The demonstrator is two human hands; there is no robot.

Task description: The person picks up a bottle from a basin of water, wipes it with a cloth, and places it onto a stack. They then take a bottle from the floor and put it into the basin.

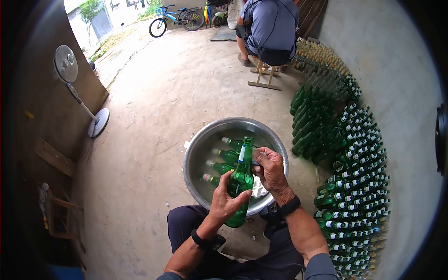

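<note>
A green glass bottle (241,179) stands tilted in front of me above the basin's near rim, its neck pointing away. My left hand (221,203) is wrapped around its lower body. A pale label (241,154) shows on the neck. Beside the neck, my right hand (270,168) is closed in a pinch; what sits between its fingers is too small to name. Under both hands is a round metal basin (188,173) of cloudy water. Several green bottles (227,156) lie in it, partly underwater. A white crumpled piece (258,189) shows below my right hand.
Green bottles with labelled necks (354,186) are stacked along the right wall, unlabelled-looking ones (312,121) farther back. A person (270,28) sits on a wooden stool (263,85) ahead. A standing fan (97,122) is at left, a blue bicycle (175,18) at the back.
</note>
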